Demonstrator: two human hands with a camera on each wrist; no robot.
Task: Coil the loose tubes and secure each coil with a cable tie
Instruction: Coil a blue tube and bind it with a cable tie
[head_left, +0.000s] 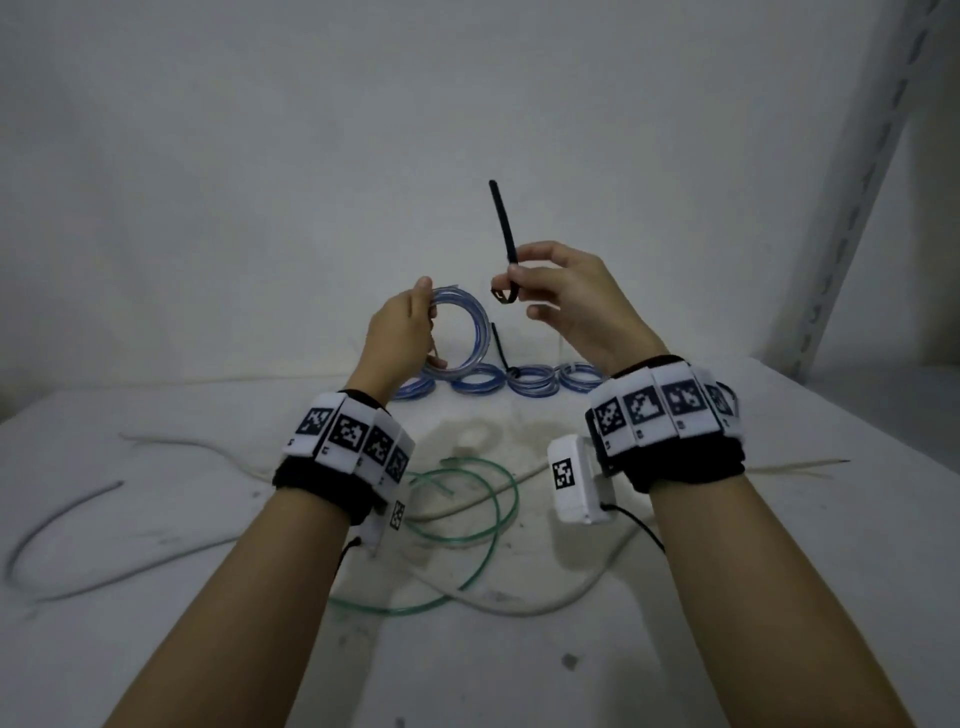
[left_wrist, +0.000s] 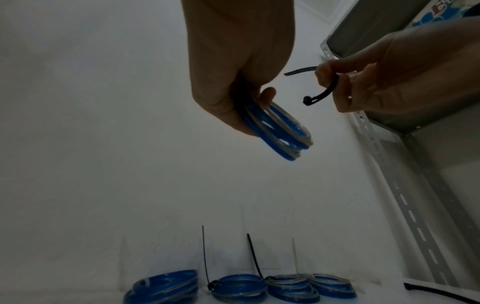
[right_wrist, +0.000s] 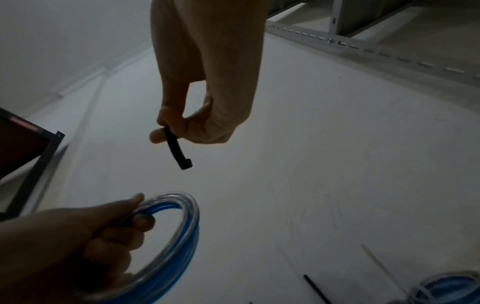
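Note:
My left hand grips a coil of blue and clear tube upright above the table; the same coil hangs below the fingers in the left wrist view and shows as a ring in the right wrist view. My right hand pinches a black cable tie near its head end, tail pointing up. The tie curves down toward the coil without touching it. The tie's head hangs free.
Several tied blue coils stand in a row by the back wall, some with tie tails sticking up. A loose green tube, white tubes and a grey tube lie on the white table. A slotted shelf post rises at right.

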